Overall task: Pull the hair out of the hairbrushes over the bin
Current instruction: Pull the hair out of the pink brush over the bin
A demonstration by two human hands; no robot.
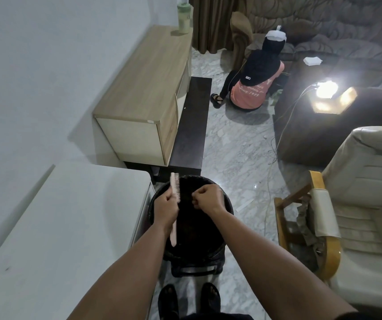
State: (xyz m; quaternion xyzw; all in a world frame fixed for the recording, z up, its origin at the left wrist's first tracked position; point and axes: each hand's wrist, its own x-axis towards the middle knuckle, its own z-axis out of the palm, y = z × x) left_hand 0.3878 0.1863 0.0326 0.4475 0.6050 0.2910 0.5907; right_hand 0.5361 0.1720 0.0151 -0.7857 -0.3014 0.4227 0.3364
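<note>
Pink comb [175,190] gripped in left hand [165,207], over bin [228,210]

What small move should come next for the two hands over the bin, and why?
Probably open the right hand to drop whatever it has pulled free, then reach back to the teeth. The left hand holds the pink hairbrush upright above the dark bin, and the right hand's fingers are curled just beside the teeth, over the bin's opening. Whether hair is pinched there is too small to tell.
</note>
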